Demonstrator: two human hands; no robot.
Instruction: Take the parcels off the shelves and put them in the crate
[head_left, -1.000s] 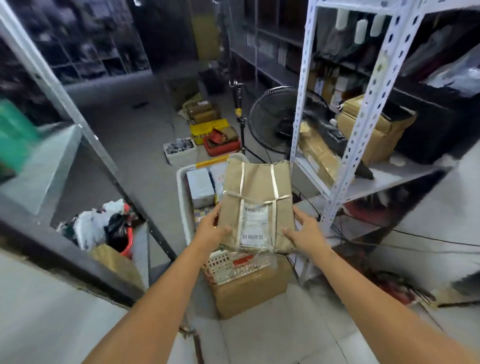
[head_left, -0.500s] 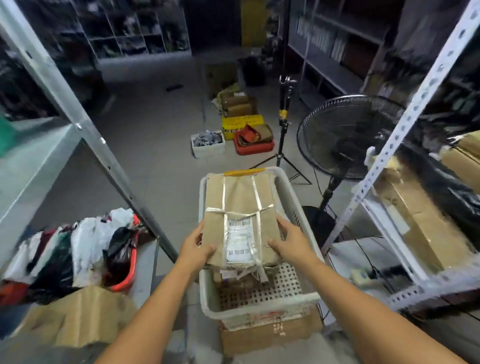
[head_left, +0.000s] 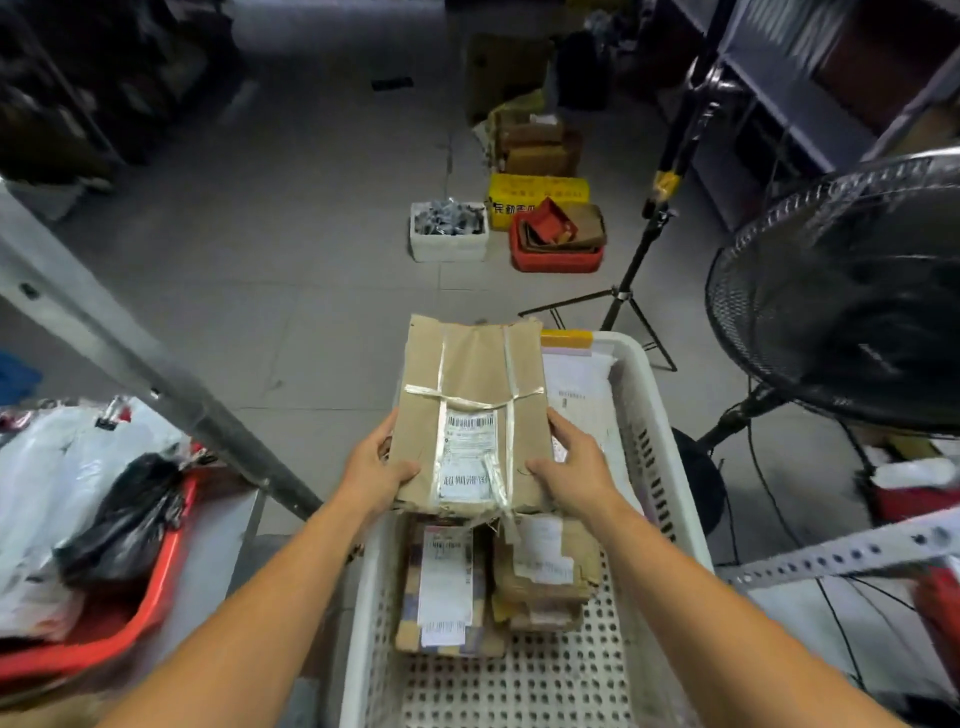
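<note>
A flat brown cardboard parcel (head_left: 470, 384) bound with clear tape and bearing a white label hangs over the white perforated crate (head_left: 654, 415). My left hand (head_left: 374, 475) grips its near left edge and my right hand (head_left: 571, 465) grips its near right edge. Inside the crate lie a labelled box (head_left: 447, 587), a torn brown parcel (head_left: 545, 566) and a white-labelled packet (head_left: 582, 384) at the far end.
A slanted metal shelf post (head_left: 156, 384) runs at the left above a red basin (head_left: 156, 582) of bagged parcels. A black floor fan (head_left: 841, 291) and a tripod (head_left: 639, 260) stand at the right. Boxes and small crates (head_left: 556, 239) sit on the floor ahead.
My view has swung left and down from the right-hand shelf to the crate. Both hands have carried the brown parcel over the crate and lowered it closer to the parcels inside.
</note>
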